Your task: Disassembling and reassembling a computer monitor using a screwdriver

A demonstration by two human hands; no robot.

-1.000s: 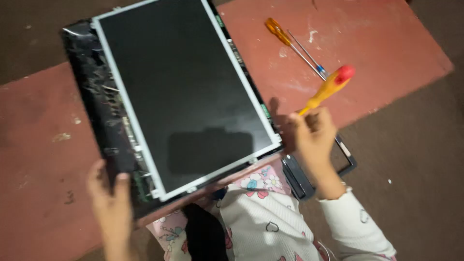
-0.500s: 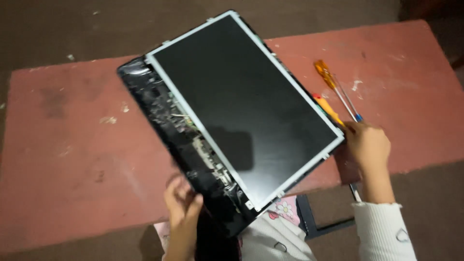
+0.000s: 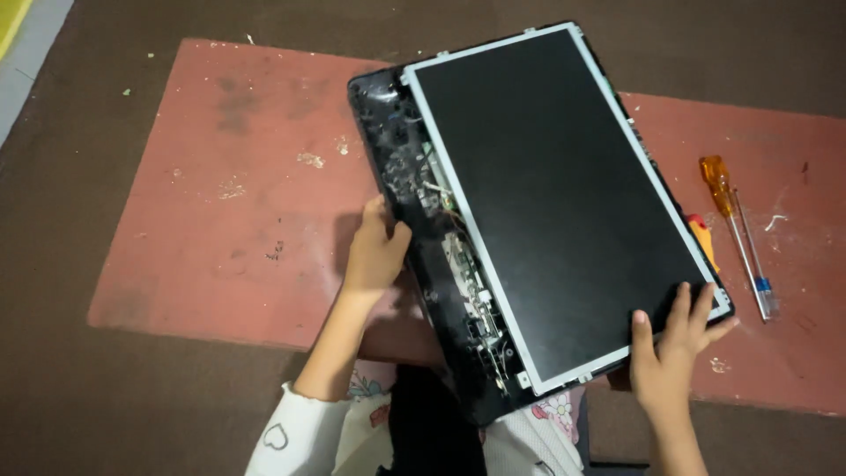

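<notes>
Dark glossy screen panel (image 3: 555,194), silver-framed, tilted in its black open casing (image 3: 414,229)

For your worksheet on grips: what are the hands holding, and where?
Both hold the laptop screen assembly: left hand on its left edge, right hand at its lower right corner.
</notes>
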